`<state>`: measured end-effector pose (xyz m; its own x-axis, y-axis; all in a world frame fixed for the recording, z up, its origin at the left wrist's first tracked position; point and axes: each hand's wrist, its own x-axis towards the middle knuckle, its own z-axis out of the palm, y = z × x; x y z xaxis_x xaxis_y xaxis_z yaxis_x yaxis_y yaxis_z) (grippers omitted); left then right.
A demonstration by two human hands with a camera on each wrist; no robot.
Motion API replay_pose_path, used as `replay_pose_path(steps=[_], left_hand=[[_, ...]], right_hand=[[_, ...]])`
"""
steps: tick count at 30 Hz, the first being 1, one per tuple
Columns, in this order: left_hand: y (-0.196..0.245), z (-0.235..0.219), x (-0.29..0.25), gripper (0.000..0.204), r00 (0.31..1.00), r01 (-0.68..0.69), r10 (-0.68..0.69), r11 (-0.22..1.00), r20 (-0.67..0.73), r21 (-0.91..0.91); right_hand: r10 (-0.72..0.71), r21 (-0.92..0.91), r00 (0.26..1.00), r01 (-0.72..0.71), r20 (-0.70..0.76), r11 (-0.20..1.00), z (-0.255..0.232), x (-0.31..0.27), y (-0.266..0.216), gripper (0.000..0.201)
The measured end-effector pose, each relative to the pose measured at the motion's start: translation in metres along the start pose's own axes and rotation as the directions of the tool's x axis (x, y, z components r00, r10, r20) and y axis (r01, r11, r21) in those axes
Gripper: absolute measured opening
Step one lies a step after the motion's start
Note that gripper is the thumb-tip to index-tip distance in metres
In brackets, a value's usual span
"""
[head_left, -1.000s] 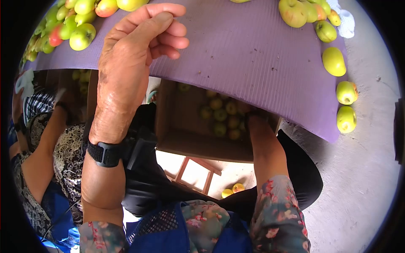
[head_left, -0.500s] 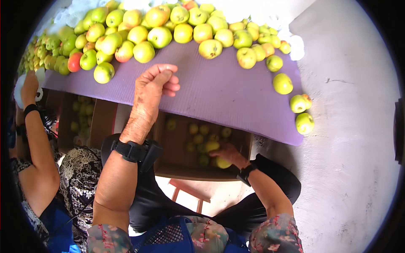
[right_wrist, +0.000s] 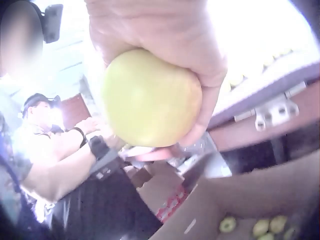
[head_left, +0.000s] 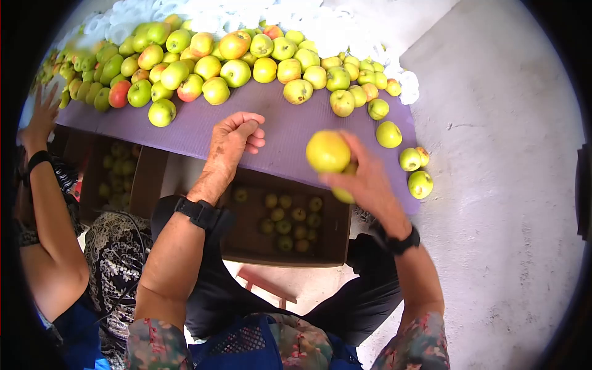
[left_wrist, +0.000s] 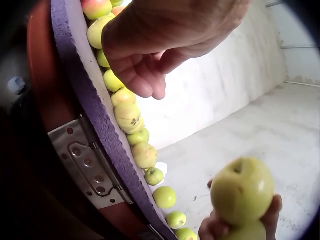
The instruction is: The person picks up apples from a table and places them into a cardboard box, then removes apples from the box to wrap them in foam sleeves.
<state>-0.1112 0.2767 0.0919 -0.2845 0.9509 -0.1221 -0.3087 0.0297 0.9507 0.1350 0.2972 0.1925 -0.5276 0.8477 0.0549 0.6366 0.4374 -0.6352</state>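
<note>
Head: the right hand (head_left: 370, 179) grips two apples (head_left: 328, 152) over the purple mat (head_left: 283, 132); the left hand (head_left: 233, 145), loosely curled, is bare. Piled apples (head_left: 216, 90) crowd eleven o'clock; a box (head_left: 336, 231) sits at six.

Left wrist: hinge (left_wrist: 92, 162) at eight.

Right wrist: a second hinge (right_wrist: 274, 114) at three.

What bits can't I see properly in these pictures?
Right hand, head view: fingers blurred.
Its lower apple, left wrist view: cut off by bottom edge.
Cardboard box, head view: far end hidden by purple sheet.
White foam netting, head view: partly washed out by glare.
</note>
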Motion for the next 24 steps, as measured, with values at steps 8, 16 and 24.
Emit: replay_pose_path(steps=[8, 16, 24], left_hand=[[0.000, -0.006, 0.005, 0.021, 1.000, -0.018, 0.018, 1.000, 0.013, 0.013], [-0.001, -0.006, -0.002, 0.021, 0.999, -0.039, 0.038, 0.999, 0.025, 0.038], [-0.008, 0.001, 0.006, 0.016, 0.998, -0.046, 0.049, 0.997, 0.037, -0.068]], right_hand=[[-0.331, -0.764, 0.944, 0.207, -0.009, 0.611, 0.017, 0.112, 0.086, 0.068], [-0.473, -0.812, 0.877, 0.216, -0.083, 0.542, 0.024, 0.106, 0.098, 0.063], [-0.585, -0.245, 0.751, 0.657, 0.307, 0.713, 0.079, -0.028, 0.020, 0.034]])
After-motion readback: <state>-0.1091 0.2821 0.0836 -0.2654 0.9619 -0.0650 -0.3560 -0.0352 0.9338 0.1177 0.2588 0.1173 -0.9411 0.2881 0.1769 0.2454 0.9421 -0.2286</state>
